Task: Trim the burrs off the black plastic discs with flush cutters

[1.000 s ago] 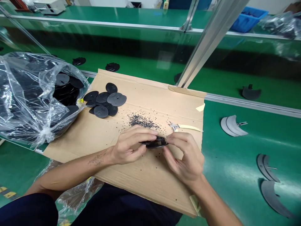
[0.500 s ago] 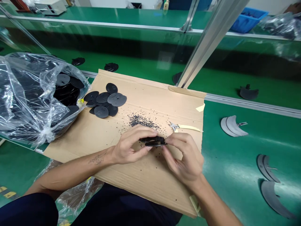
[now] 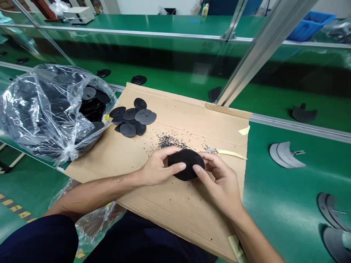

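A black round plastic part [image 3: 189, 160] is held above the cardboard, its embossed face turned toward me. My left hand [image 3: 161, 166] grips its left side, thumb on the face and fingers behind. My right hand [image 3: 219, 179] closes on the right edge, thumb also on the face. Just beyond the hands lies a scatter of small black plastic bits [image 3: 171, 140]. Nippers with pale yellow handles [image 3: 229, 152] rest on the cardboard behind my right hand. Several black discs [image 3: 128, 115] lie in a loose pile to the left.
A clear plastic bag [image 3: 55, 113] full of black discs stands left of the cardboard sheet [image 3: 153, 197]. An aluminium post [image 3: 246, 65] rises at the back right. Curved grey parts [image 3: 285, 155] lie on the green bench [image 3: 279, 197]. Further back sits a blue basket [image 3: 311, 27].
The black part has turned from edge-on to face-on in my hands, and both thumbs now press on its face. The view has shifted slightly left.
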`<state>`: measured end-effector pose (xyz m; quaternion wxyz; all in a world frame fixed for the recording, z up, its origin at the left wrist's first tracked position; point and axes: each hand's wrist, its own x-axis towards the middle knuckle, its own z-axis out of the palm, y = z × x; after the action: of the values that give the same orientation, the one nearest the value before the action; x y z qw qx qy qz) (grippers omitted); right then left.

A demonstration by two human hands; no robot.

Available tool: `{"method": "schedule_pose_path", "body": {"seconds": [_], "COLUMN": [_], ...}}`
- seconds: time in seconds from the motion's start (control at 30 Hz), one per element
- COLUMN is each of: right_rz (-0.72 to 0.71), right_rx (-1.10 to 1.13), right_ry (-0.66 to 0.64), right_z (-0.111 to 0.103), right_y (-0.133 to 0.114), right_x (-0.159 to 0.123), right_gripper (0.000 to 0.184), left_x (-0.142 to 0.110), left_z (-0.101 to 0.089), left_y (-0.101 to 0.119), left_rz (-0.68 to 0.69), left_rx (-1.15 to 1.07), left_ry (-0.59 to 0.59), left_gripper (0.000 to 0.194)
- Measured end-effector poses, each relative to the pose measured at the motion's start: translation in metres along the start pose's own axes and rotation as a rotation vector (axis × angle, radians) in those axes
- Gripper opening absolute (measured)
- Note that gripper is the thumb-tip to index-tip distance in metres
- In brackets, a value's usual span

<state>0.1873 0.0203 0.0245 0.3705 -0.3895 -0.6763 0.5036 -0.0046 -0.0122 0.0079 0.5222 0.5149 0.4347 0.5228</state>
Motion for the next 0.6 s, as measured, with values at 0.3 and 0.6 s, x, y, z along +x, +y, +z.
{"method": "schedule_pose_path", "body": {"seconds": [0.3,0.6], "right_rz": [-0.053,-0.437], "right_rx": [-0.048,-0.498], "right_ry": [0.027,0.052], "right_z": [-0.0023,-0.0051], "right_y": [0.0006,0.0041], "right_x": [0.0008,-0.001], "right_gripper": [0.022,0.048], "left_x": [0.0001,0.0022], "left_z": [0.0014,0.0005], "left_y": [0.0006,0.0013], "left_rz": [-0.048,-0.038], "left_rx": [-0.038,0.043], "left_ry": [-0.025,0.009], "left_gripper": [0.032,0.036]}}
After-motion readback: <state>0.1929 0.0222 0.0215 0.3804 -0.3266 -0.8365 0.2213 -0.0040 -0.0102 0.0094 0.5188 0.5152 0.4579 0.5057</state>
